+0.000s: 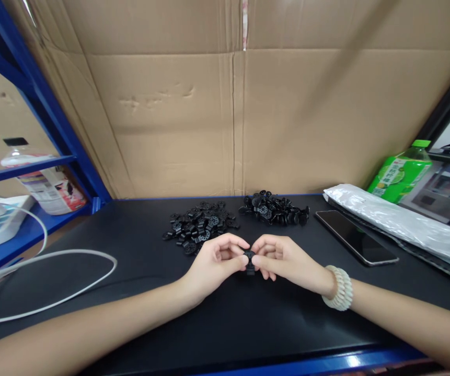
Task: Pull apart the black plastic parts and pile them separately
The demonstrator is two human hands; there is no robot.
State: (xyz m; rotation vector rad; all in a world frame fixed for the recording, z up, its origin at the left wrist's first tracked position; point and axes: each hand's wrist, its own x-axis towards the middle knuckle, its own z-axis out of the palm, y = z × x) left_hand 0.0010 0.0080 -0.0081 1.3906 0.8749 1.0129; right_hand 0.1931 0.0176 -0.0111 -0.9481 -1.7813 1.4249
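Note:
My left hand [217, 261] and my right hand [283, 258] meet at the middle of the black table [248, 318]. Together their fingertips pinch one small black plastic part [250, 259] just above the table top. Behind my left hand lies a pile of several round black plastic parts [199, 227]. A second pile of black parts [275, 208] lies further back, behind my right hand. My right wrist wears a pale coiled band [340, 288].
A dark phone [356, 237] lies flat right of the piles, beside a long silvery bag [401, 222] and a green bottle [401, 172]. A white cable [52, 271] loops at the left. Blue shelving [32, 167] holds a bottle. Cardboard [232, 104] walls the back.

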